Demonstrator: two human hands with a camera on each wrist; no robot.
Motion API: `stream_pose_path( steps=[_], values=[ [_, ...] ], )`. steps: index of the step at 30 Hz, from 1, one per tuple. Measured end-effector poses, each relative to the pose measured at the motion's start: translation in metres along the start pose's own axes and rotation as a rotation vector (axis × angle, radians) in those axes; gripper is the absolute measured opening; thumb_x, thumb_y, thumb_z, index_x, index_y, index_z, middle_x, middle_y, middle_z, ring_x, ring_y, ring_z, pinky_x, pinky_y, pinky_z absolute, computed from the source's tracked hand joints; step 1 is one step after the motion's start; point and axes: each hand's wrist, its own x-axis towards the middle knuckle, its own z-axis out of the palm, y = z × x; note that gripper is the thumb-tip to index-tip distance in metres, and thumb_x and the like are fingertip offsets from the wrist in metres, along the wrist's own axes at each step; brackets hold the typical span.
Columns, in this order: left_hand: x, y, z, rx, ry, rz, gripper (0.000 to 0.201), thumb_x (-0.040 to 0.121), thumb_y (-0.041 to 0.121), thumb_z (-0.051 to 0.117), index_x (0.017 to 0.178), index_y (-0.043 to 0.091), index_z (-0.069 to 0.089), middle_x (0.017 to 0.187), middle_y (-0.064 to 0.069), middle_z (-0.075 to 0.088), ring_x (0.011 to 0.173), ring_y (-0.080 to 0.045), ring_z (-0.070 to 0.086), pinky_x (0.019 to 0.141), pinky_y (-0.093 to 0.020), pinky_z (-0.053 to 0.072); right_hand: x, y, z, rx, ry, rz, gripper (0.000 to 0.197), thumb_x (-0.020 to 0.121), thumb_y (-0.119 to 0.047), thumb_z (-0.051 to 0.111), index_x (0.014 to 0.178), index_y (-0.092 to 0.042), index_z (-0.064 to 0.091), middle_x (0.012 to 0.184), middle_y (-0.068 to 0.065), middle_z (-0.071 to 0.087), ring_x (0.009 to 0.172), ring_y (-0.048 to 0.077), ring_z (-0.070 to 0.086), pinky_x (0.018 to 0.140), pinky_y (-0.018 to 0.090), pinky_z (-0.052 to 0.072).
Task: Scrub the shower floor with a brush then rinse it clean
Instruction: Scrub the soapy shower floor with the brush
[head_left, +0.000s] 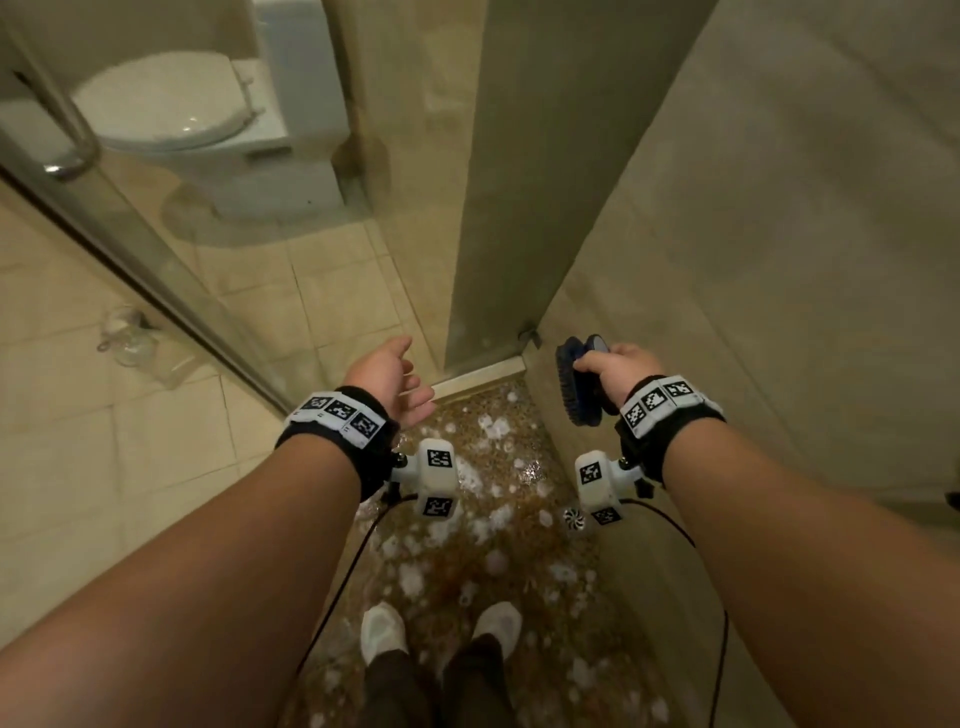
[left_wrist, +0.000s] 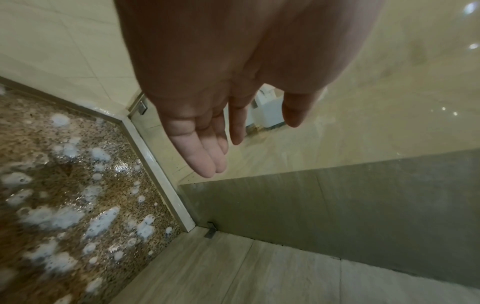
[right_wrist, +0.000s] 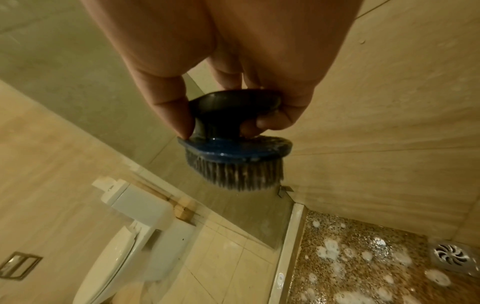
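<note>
Both forearms reach out over the shower floor, wet and patched with foam. Right hand grips the brush by its knob, well above the floor; left hand hangs empty, fingers relaxed. Feet on suds could slip, and the wet knob might twist loose.

The floor is speckled pebbly stone, wet and glossy, dotted with white foam. At 3 o'clock on it sits a shiny metal drain. The brush is dark blue plastic, wet, with stiff dull bristles. The walls are matt beige tile. The door is clear glass. The toilet is glossy white.
</note>
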Motion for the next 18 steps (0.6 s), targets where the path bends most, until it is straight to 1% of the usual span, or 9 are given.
stream_pose_path(
  steps=[2,4,6,8,10,11,14,16,18],
  values=[
    [0.008,-0.003,-0.007,-0.016,-0.012,-0.016,0.048,0.099,0.048,0.058,0.121,0.006,0.058,0.114,-0.009,0.058,0.101,-0.026,0.066,0.070,-0.040,0.059,0.003,0.000,0.012,-0.004,0.001,0.007,0.042,0.085,-0.025,0.077,0.119,-0.005,0.065,0.093,0.008,0.066,0.071,0.017,0.059,0.057,0.027,0.041],
    [0.020,-0.006,-0.012,-0.016,-0.013,-0.023,0.048,0.099,0.046,0.059,0.124,0.005,0.057,0.119,-0.011,0.059,0.101,-0.027,0.066,0.069,-0.040,0.058,0.008,0.002,0.026,0.006,0.013,0.009,0.041,0.086,-0.023,0.076,0.120,-0.004,0.064,0.090,0.007,0.064,0.073,0.019,0.059,0.067,0.031,0.048],
    [0.035,-0.011,-0.016,-0.003,-0.007,-0.030,0.047,0.099,0.044,0.059,0.125,0.005,0.056,0.120,-0.012,0.057,0.101,-0.027,0.064,0.067,-0.040,0.058,0.016,0.007,0.042,0.015,0.014,0.019,0.049,0.087,-0.022,0.077,0.128,-0.002,0.061,0.099,0.010,0.063,0.084,0.027,0.061,0.082,0.039,0.053],
    [0.054,-0.016,-0.018,0.015,0.018,-0.028,0.046,0.098,0.043,0.061,0.124,0.006,0.057,0.117,-0.011,0.057,0.099,-0.027,0.065,0.064,-0.039,0.058,0.028,0.014,0.060,0.017,0.006,0.030,0.056,0.087,-0.023,0.077,0.135,-0.002,0.057,0.106,0.012,0.061,0.093,0.030,0.060,0.089,0.042,0.054],
    [0.075,-0.022,-0.017,0.030,0.046,-0.025,0.045,0.096,0.043,0.064,0.121,0.006,0.059,0.112,-0.010,0.056,0.096,-0.027,0.065,0.061,-0.038,0.058,0.043,0.024,0.077,0.016,-0.003,0.039,0.058,0.087,-0.024,0.077,0.136,-0.002,0.056,0.108,0.012,0.062,0.094,0.030,0.060,0.091,0.043,0.054],
    [0.086,-0.025,-0.016,0.037,0.056,-0.023,0.045,0.095,0.043,0.066,0.120,0.006,0.060,0.110,-0.010,0.056,0.094,-0.028,0.065,0.062,-0.037,0.059,0.053,0.030,0.085,0.010,-0.007,0.043,0.057,0.086,-0.024,0.078,0.134,-0.002,0.057,0.107,0.012,0.062,0.093,0.030,0.060,0.091,0.043,0.054],
    [0.123,-0.041,-0.012,0.045,0.066,-0.038,0.044,0.093,0.044,0.067,0.118,0.008,0.060,0.114,-0.009,0.057,0.097,-0.028,0.065,0.070,-0.039,0.061,0.086,0.049,0.108,0.002,-0.020,0.070,0.055,0.085,-0.027,0.079,0.131,-0.005,0.057,0.107,0.011,0.061,0.096,0.032,0.061,0.090,0.044,0.055],
    [0.150,-0.054,-0.012,0.020,0.074,-0.045,0.046,0.092,0.045,0.067,0.120,0.009,0.059,0.117,-0.011,0.057,0.100,-0.029,0.066,0.070,-0.039,0.061,0.109,0.062,0.124,-0.006,-0.033,0.083,0.049,0.085,-0.028,0.078,0.124,-0.009,0.057,0.108,0.011,0.060,0.098,0.032,0.061,0.092,0.046,0.055],
    [0.178,-0.069,-0.012,0.016,0.107,-0.055,0.044,0.092,0.044,0.067,0.118,0.010,0.060,0.117,-0.011,0.057,0.099,-0.029,0.067,0.069,-0.039,0.061,0.132,0.078,0.139,-0.007,-0.037,0.088,0.039,0.086,-0.028,0.078,0.113,-0.012,0.055,0.107,0.010,0.060,0.097,0.032,0.060,0.093,0.046,0.054]
  ],
)
